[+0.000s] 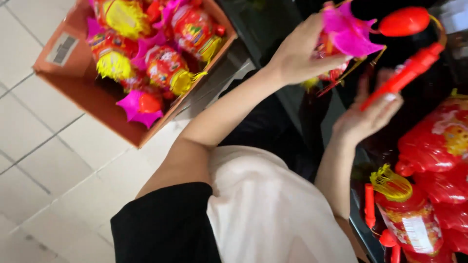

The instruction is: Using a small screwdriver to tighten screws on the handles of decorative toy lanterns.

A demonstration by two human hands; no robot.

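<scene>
Black short sleeve [168, 221], white apron [273, 209], bare forearms

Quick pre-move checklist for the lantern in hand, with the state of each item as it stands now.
1. Left hand has a grip on the lantern by its pink petals: ok.
2. Right hand has the red stick handle secured: not ok, the palm is open with the stick across the fingertips.
3. Cord from the stick to the lantern free of tangles: cannot tell, it is too thin and blurred.
4. Cardboard box on the floor is open and holds more lanterns: ok.
5. Wrapped red lanterns at the right lie apart from both hands: ok.
</scene>
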